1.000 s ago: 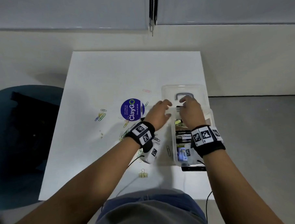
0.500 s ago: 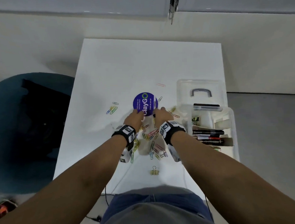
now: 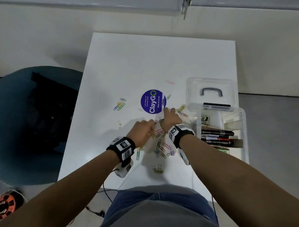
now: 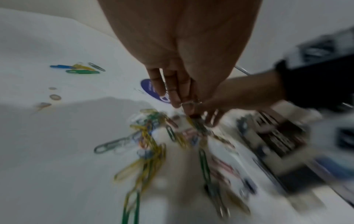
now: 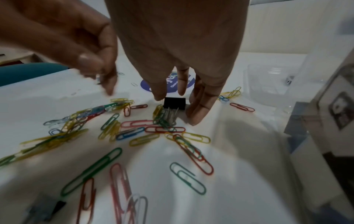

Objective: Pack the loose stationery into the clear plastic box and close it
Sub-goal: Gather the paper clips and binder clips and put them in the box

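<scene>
Several coloured paper clips [image 3: 159, 143] lie loose in a pile on the white table [image 3: 143, 62], more of them showing in the right wrist view [image 5: 134, 124]. The clear plastic box [image 3: 242, 126] stands open at the right with markers inside, its lid [image 3: 211, 86] laid back behind it. My right hand [image 3: 170, 118] is over the pile, and its straight fingers [image 5: 199, 112] come down on either side of a black binder clip [image 5: 174, 103]. My left hand [image 3: 142, 130] is beside it, fingertips [image 4: 178, 100] together on what looks like a silvery paper clip [image 4: 190, 103], which is blurred.
A round blue ClayGo sticker [image 3: 153, 101] lies just beyond the hands. More clips lie at the left [image 3: 119, 105] and near the box [image 3: 181, 109]. A gold binder clip [image 3: 158, 169] sits by the near edge. A teal chair [image 3: 25, 118] stands left of the table.
Both hands have left the box and moved left to the clip pile. Since half a second ago they have closed in on the clips below the sticker.
</scene>
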`<act>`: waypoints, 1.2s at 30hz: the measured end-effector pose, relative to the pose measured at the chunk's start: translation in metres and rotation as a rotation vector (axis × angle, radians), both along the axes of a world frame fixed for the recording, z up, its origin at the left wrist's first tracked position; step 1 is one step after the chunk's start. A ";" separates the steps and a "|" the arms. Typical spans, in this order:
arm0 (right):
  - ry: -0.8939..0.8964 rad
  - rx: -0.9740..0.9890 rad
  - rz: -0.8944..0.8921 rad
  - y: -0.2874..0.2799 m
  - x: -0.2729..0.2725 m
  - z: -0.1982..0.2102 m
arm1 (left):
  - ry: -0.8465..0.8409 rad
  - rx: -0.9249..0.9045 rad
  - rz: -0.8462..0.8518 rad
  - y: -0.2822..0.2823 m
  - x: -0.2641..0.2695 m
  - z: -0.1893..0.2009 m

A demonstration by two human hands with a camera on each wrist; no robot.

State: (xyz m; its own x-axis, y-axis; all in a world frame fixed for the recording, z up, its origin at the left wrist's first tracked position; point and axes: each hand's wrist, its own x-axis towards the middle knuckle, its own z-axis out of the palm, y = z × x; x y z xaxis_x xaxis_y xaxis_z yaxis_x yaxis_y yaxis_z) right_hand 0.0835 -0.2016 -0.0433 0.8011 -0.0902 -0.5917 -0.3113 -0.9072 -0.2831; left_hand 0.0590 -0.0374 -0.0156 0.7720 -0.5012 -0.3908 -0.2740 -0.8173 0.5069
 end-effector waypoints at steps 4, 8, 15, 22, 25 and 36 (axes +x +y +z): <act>0.026 0.004 -0.023 0.000 -0.004 -0.001 | 0.208 0.028 -0.080 -0.005 -0.036 -0.004; -0.092 0.023 -0.138 0.004 -0.010 0.009 | 0.205 0.157 -0.097 -0.013 -0.055 -0.019; -0.333 0.442 -0.489 0.001 -0.029 0.045 | 0.139 0.243 -0.121 -0.021 -0.062 -0.036; -0.417 0.613 -0.554 -0.043 -0.052 0.082 | 0.062 0.236 -0.157 -0.021 -0.066 -0.039; -0.616 0.418 -0.545 -0.082 -0.062 0.096 | 0.050 0.274 -0.134 -0.020 -0.066 -0.039; -0.585 0.208 -0.346 -0.097 -0.099 0.109 | 0.009 0.183 0.042 -0.035 -0.057 -0.010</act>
